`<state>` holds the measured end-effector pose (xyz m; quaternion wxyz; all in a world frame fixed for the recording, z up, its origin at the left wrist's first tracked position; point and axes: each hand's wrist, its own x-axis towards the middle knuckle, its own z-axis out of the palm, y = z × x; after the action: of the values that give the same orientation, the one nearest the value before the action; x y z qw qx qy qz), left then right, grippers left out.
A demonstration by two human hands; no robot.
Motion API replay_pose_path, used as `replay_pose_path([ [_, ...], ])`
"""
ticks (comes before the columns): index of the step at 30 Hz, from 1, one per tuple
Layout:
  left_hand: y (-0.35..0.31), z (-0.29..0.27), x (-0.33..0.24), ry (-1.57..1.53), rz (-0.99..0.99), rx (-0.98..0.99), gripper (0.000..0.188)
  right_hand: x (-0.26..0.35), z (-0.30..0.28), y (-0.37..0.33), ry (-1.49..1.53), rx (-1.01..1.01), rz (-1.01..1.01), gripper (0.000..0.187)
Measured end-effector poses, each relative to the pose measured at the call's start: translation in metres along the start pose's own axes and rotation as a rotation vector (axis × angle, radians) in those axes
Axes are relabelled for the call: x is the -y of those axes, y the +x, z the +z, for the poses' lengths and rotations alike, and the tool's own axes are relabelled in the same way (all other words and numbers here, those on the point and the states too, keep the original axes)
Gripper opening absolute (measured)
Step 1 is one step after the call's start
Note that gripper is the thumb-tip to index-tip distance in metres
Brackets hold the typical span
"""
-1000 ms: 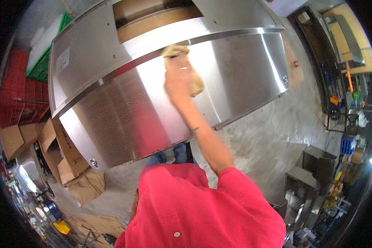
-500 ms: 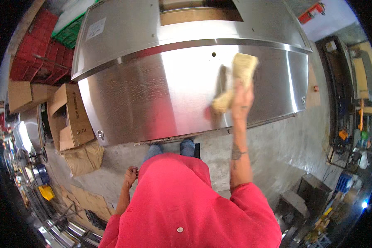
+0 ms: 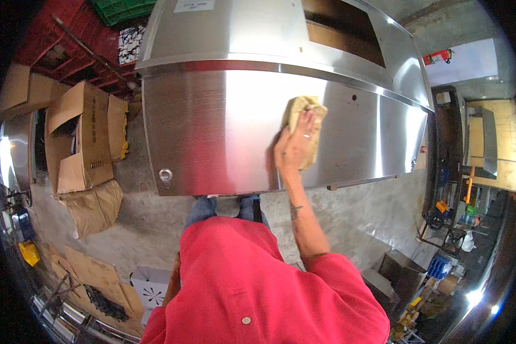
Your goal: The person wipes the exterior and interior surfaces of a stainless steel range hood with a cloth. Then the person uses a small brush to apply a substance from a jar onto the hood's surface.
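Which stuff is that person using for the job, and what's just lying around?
Part of the job:
yellow cloth, under the right hand
shiny metal panel, which the cloth is on

Seems to be just lying about:
open cardboard box
red crates
crumpled brown sheet
blue crate

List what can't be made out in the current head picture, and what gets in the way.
All in the head view:
Left hand: hidden by the red shirt; only a strip of arm shows.
Palm of the right hand: hidden by the back of the hand.
Underside of the yellow cloth: turned toward the steel panel.
Green crate: cut off by the upper edge.
Contents of the cardboard box: lost in shadow, partly behind flaps.
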<state>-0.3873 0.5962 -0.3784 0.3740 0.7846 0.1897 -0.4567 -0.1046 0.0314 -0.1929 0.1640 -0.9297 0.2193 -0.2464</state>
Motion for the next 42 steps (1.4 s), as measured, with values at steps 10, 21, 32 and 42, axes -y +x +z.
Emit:
replay_pose_path([
  [10,0.037,-0.076,0.053,-0.063,0.021,0.014,0.026,0.255,0.088,-0.054,0.296,0.157,-0.191,0.075],
  [21,0.13,-0.162,0.01,0.311,0.507,0.28,0.024,0.298,0.101,-0.061,0.816,0.355,-0.237,0.068],
  [32,0.13,-0.164,-0.058,-0.079,0.301,0.134,0.033,0.111,-0.045,0.029,0.98,-0.126,0.553,0.047],
  [42,0.066,-0.049,0.082,0.261,0.376,-0.074,0.039,0.219,0.109,0.036,0.028,0.004,0.025,0.069],
])
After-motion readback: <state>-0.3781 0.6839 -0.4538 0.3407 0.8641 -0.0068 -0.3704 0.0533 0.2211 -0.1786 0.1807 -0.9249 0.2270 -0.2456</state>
